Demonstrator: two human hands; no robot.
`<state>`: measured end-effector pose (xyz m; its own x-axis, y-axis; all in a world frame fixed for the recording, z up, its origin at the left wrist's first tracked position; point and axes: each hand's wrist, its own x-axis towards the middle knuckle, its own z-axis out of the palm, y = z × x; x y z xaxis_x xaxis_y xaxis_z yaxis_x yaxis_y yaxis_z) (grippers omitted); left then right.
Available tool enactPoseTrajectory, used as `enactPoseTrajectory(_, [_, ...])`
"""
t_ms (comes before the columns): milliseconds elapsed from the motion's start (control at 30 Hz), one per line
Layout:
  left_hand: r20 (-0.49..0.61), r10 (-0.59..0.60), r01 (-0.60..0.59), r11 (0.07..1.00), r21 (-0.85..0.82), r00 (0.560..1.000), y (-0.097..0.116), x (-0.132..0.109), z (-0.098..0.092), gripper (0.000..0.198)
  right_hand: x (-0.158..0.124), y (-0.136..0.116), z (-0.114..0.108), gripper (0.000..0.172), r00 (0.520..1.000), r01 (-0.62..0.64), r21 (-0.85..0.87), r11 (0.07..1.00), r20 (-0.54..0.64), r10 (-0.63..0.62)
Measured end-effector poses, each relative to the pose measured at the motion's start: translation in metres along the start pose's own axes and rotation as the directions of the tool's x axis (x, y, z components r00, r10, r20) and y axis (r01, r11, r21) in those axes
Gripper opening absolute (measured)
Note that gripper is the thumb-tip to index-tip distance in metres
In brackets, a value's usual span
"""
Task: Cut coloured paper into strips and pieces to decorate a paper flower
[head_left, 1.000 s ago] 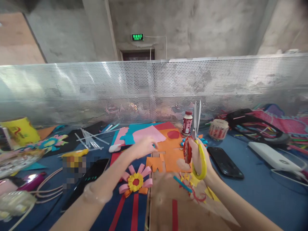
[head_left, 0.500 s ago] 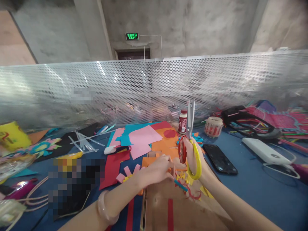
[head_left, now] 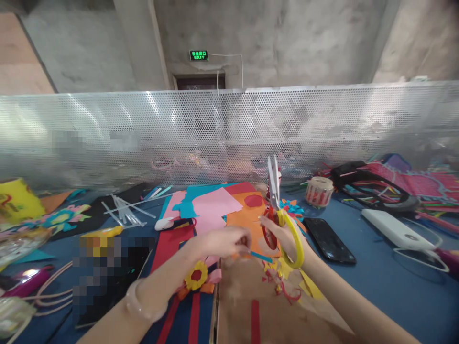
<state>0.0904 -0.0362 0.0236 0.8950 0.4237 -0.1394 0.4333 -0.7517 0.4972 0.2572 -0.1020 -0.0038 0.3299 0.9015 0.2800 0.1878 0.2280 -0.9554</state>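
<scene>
My right hand (head_left: pixel 289 235) is closed around the handles of a pair of scissors (head_left: pixel 274 193), one loop red and one yellow. The blades point up, slightly apart. Pinched in my left hand (head_left: pixel 231 241) is a narrow blue paper strip (head_left: pixel 262 257), its free end reaching to the right, below the scissors. Under the hands lies a brown board (head_left: pixel 234 291) with a red strip (head_left: pixel 255 317) on it. Red and yellow paper scraps (head_left: pixel 287 282) are scattered beneath my right hand. A yellow paper flower (head_left: pixel 196 275) with a red centre rests near my left forearm.
Pink paper (head_left: pixel 217 203), orange paper (head_left: pixel 234 220) and red sheets lie ahead. A black phone (head_left: pixel 330 240), white power bank (head_left: pixel 398 229) and tape roll (head_left: pixel 319 192) are on the right. Glue sticks (head_left: pixel 125 210) sit to the left. A perforated metal screen (head_left: pixel 143 129) stands behind.
My left hand has moved up and slightly left with the blue strip, uncovering the yellow flower. The scissors have shifted slightly down and left, now partly hiding the bottle behind them.
</scene>
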Motion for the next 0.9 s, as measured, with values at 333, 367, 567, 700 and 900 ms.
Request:
enactPoseTrajectory(333, [-0.138, -0.034, 0.012, 0.988, -0.154, 0.990, -0.001, -0.042, -0.054, 0.013, -0.023, -0.019, 0.010, 0.033, 0.955, -0.121, -0.115, 0.986, 0.256, 0.147])
enactPoseTrajectory(367, [-0.131, -0.026, 0.006, 0.989, -0.149, 0.991, -0.002, -0.042, -0.054, 0.013, -0.024, -0.019, 0.011, 0.034, 0.955, -0.126, -0.107, 0.986, 0.257, 0.150])
enactPoseTrajectory(567, [-0.088, 0.018, -0.032, 0.987, -0.159, 0.996, -0.012, -0.036, -0.052, 0.017, -0.024, -0.026, 0.013, 0.036, 0.898, -0.134, -0.249, 0.959, 0.378, 0.224])
enactPoseTrajectory(700, [-0.107, 0.011, -0.034, 0.975, -0.218, 0.994, -0.018, -0.033, -0.052, 0.020, -0.026, -0.031, 0.015, 0.031, 0.890, -0.102, -0.269, 0.958, 0.406, 0.209])
enactPoseTrajectory(900, [-0.245, -0.086, -0.062, 0.839, -0.540, 0.966, -0.029, -0.029, -0.049, 0.040, -0.032, -0.022, 0.022, 0.022, 0.942, -0.173, -0.138, 0.975, 0.267, 0.205])
